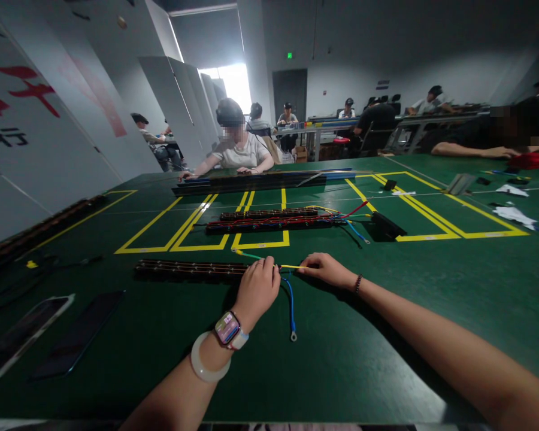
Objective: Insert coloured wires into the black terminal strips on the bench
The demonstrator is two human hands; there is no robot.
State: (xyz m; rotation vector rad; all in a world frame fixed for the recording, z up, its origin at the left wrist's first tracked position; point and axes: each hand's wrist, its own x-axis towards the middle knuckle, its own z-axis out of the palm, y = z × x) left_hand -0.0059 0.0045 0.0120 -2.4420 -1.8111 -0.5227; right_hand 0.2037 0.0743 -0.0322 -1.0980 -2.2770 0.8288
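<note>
A long dark strip assembly (188,269) lies across the green table in front of me. My left hand (259,288) is closed over its right end. From under that hand come a green wire (250,255) with a ring terminal, a blue wire (291,305) hanging toward me with a ring terminal, and a yellow wire (291,267). The fingers of my right hand (326,269) are pinched on the yellow wire's far end. Beyond my hands lie more dark strips (269,224) with red, blue and yellow wires.
Yellow tape outlines (197,247) mark the green table (363,371). Two phones (78,335) lie at the left. A black block (387,226) stands beyond my right hand. Across the table, a person (242,146) sits behind long dark bars (260,181). White scraps (515,215) lie at the right.
</note>
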